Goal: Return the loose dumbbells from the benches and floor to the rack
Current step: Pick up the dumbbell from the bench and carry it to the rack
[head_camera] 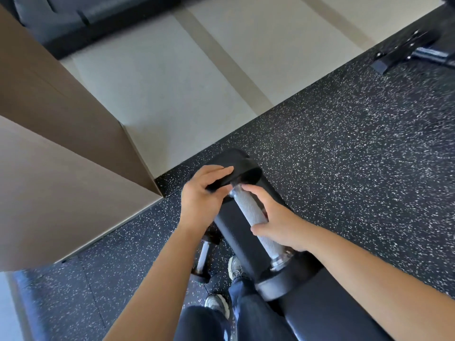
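A black dumbbell with a knurled steel handle (253, 215) lies along a black padded bench (327, 306). My left hand (202, 195) grips the edge of its far head (246, 172). My right hand (275, 222) curls round the handle from the right side, thumb on top. The near head (273, 289) rests on the bench pad. A second, smaller dumbbell (203, 257) lies on the floor to the left of the bench, partly hidden by my left forearm. No rack is in view.
Speckled black rubber flooring (344, 143) surrounds the bench; pale flooring lies beyond. A brown wall corner (73, 168) juts in at left. Black equipment feet (406, 52) stand at top right. My shoes (236, 269) stand beside the floor dumbbell.
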A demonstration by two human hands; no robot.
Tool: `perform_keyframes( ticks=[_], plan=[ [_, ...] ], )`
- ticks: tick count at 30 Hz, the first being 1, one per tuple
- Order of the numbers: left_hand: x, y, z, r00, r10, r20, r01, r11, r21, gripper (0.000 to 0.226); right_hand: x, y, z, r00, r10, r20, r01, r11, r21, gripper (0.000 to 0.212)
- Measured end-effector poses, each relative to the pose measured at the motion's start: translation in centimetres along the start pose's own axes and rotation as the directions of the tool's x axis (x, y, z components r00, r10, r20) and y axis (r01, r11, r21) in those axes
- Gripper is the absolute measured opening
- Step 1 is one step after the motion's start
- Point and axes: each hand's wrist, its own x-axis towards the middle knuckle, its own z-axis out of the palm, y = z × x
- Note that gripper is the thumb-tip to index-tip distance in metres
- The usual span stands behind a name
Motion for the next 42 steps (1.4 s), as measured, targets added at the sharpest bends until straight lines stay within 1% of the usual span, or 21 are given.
perform_keyframes(
  ticks=[2, 5, 8, 12, 16, 21, 25, 28, 31, 34, 38, 42],
  plan=[
    [-0.8, 2.9, -0.9, 1.000, 0.024, 0.013, -0.024, 1.000, 0.018, 0.047, -2.8, -1.7, -0.5, 0.999, -0.040, 0.006, 0.040, 0.999, -0.028, 0.075],
    [-2.0, 6.9, -2.0, 0.997, 0.078, 0.003, -0.078, 0.996, 0.031, 0.051, -6.1, -4.2, -1.3, 0.997, -0.070, 0.020, 0.070, 0.998, -0.002, 0.070],
    [-3.3, 10.0, -2.5, 0.993, 0.116, -0.010, -0.116, 0.993, 0.025, 0.050, -9.0, -5.7, -1.7, 0.996, -0.087, -0.010, 0.088, 0.995, 0.048, 0.070],
    [-4.6, 13.3, -2.5, 0.986, 0.165, 0.036, -0.164, 0.986, -0.012, 0.050, -12.7, -6.3, -2.1, 0.991, -0.097, -0.089, 0.106, 0.988, 0.111, 0.072],
    [-5.8, 15.8, -2.0, 0.963, 0.245, 0.114, -0.241, 0.969, -0.045, 0.049, -16.2, -6.4, -2.0, 0.979, -0.068, -0.192, 0.104, 0.978, 0.183, 0.073],
    [-7.7, 18.2, -2.2, 0.910, 0.362, 0.202, -0.341, 0.931, -0.130, 0.045, -20.5, -7.1, -0.6, 0.943, -0.043, -0.329, 0.126, 0.964, 0.236, 0.074],
    [-9.2, 19.7, -3.0, 0.857, 0.440, 0.268, -0.400, 0.896, -0.193, 0.044, -23.8, -8.0, 1.8, 0.911, -0.021, -0.412, 0.155, 0.943, 0.295, 0.074],
    [-10.5, 20.5, -3.3, 0.803, 0.487, 0.344, -0.427, 0.872, -0.239, 0.043, -26.2, -8.4, 3.9, 0.887, 0.011, -0.462, 0.163, 0.928, 0.336, 0.074],
    [-12.1, 21.2, -3.1, 0.750, 0.529, 0.397, -0.451, 0.848, -0.278, 0.041, -28.4, -8.4, 6.0, 0.853, 0.072, -0.517, 0.138, 0.925, 0.355, 0.071],
    [-14.3, 21.1, -2.4, 0.687, 0.545, 0.481, -0.438, 0.839, -0.324, 0.043, -30.8, -7.7, 8.2, 0.815, 0.141, -0.562, 0.115, 0.911, 0.396, 0.070],
    [-17.5, 20.8, -0.7, 0.573, 0.557, 0.601, -0.443, 0.827, -0.345, 0.046, -34.1, -6.1, 11.2, 0.755, 0.255, -0.605, 0.088, 0.874, 0.478, 0.070],
    [-21.7, 21.4, 1.6, 0.434, 0.593, 0.678, -0.467, 0.792, -0.394, 0.045, -37.8, -4.1, 14.3, 0.671, 0.371, -0.642, 0.083, 0.823, 0.562, 0.069]
  ],
)
